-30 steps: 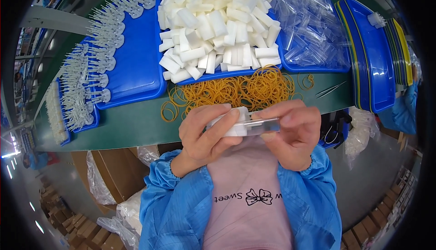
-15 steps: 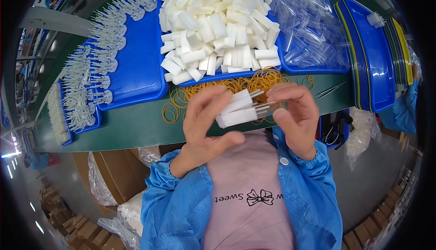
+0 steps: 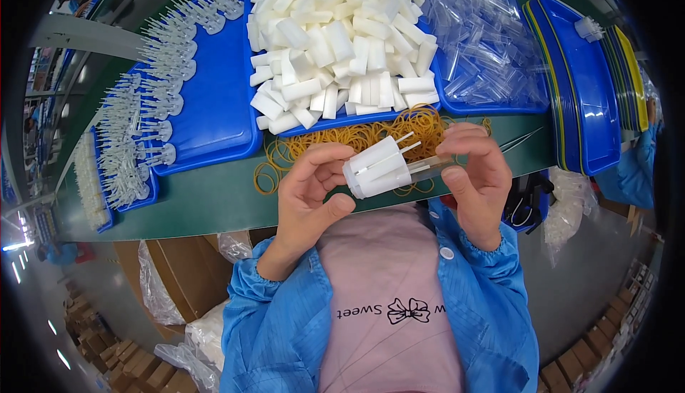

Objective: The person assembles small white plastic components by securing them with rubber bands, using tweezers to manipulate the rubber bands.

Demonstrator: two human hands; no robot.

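A bundle of white foam blocks [image 3: 378,170] sits among thin pale rods on a round clear base, tilted with the rod ends toward the right. My left hand [image 3: 312,192] is curled around its base end, fingertips and thumb at the rim. From the other end sticks out a clear plastic strip [image 3: 428,166], pinched between the thumb and fingers of my right hand [image 3: 477,179]. How far the strip reaches in among the blocks is hard to see. Behind the bundle lie many tan rubber bands [image 3: 307,149] on the green table [image 3: 214,211].
A heap of white foam blocks [image 3: 335,50] fills a blue tray at the back. Right of it, another holds clear plastic pieces [image 3: 485,43]. Rodded bases [image 3: 168,57] line the blue tray [image 3: 214,100] on the left. Tweezers [image 3: 522,139] lie near stacked trays [image 3: 581,93].
My left hand has moved left, its fingers curling at the base end. The bundle has turned, showing more of its rods and base. My right hand has shifted slightly right, still on the strip.
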